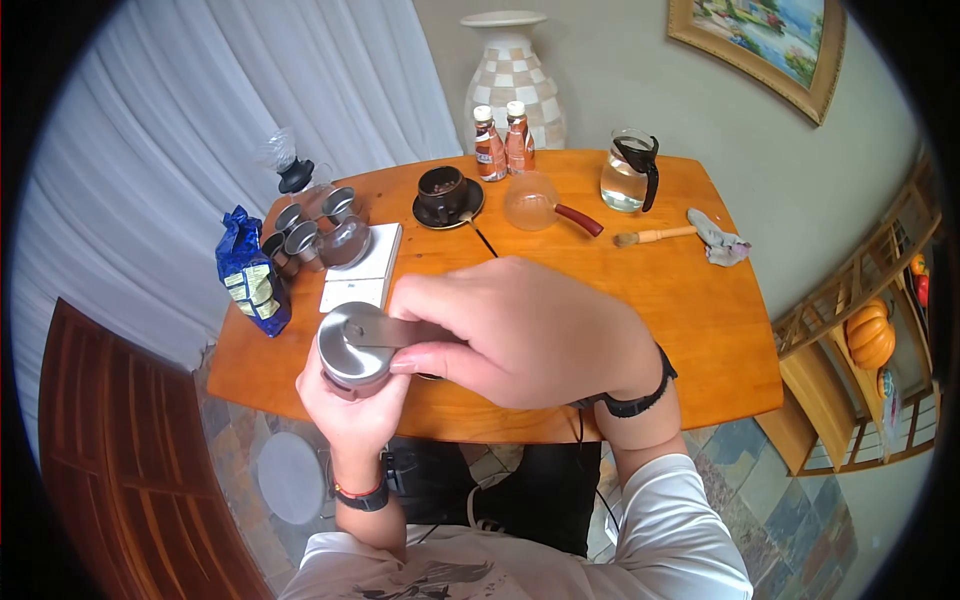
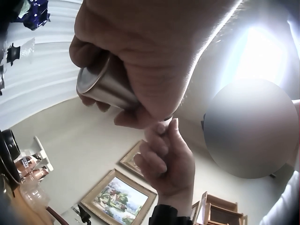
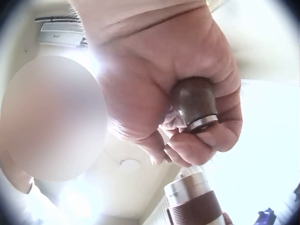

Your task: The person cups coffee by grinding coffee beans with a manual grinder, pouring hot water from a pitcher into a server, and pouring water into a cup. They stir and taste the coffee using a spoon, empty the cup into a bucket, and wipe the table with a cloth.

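Observation:
A metal hand grinder [image 1: 356, 350] with a round silver lid and a brown band stands above the table's near left edge. My left hand [image 1: 352, 412] is wrapped around its body; in the left wrist view that hand [image 2: 136, 56] grips the silver cylinder [image 2: 110, 84]. My right hand [image 1: 520, 325] holds the crank arm at its handle end. In the right wrist view the fingers of my right hand [image 3: 168, 89] curl round the dark brown knob [image 3: 194, 103], with the grinder body [image 3: 194, 199] below.
On the wooden table [image 1: 700, 330] are a blue bag [image 1: 250, 275], metal cups [image 1: 303, 240], a white scale [image 1: 355, 292], a dark cup [image 1: 443, 190] on a saucer, two bottles [image 1: 490, 150], a red-handled strainer [image 1: 532, 202], a water jug [image 1: 622, 180], a brush [image 1: 655, 236] and a cloth [image 1: 718, 240].

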Action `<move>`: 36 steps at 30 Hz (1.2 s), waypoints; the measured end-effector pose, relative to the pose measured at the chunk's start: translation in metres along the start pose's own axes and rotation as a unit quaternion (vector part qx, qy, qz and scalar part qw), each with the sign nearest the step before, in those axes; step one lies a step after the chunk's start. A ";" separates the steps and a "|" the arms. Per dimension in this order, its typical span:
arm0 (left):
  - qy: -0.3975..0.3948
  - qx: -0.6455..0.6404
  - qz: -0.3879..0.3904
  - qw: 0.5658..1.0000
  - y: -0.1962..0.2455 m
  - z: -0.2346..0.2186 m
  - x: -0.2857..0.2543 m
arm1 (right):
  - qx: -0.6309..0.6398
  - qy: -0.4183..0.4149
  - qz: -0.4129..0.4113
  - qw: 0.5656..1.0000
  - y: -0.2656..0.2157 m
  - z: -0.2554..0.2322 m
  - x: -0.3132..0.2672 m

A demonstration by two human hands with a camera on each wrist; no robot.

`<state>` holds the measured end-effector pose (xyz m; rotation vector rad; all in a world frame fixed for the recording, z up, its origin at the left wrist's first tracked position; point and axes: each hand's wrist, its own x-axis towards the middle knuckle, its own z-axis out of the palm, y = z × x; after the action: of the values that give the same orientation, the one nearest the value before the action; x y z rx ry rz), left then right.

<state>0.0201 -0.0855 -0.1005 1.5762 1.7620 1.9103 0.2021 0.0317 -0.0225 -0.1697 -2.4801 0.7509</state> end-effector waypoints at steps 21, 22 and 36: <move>-0.014 -0.167 -0.170 0.971 -0.066 -0.109 -0.040 | -0.198 0.106 0.538 0.813 0.175 -0.102 -0.185; -0.012 -0.180 -0.167 0.969 -0.067 -0.113 -0.040 | -0.210 0.117 0.551 0.799 0.177 -0.105 -0.193; -0.009 -0.358 -0.081 0.930 -0.064 -0.106 -0.029 | -0.319 0.161 0.635 0.685 0.252 -0.103 -0.235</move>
<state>-0.0762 -0.1550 -0.1455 1.1270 0.9469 2.0887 0.4473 0.2290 -0.1962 -2.1965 -1.8409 0.1669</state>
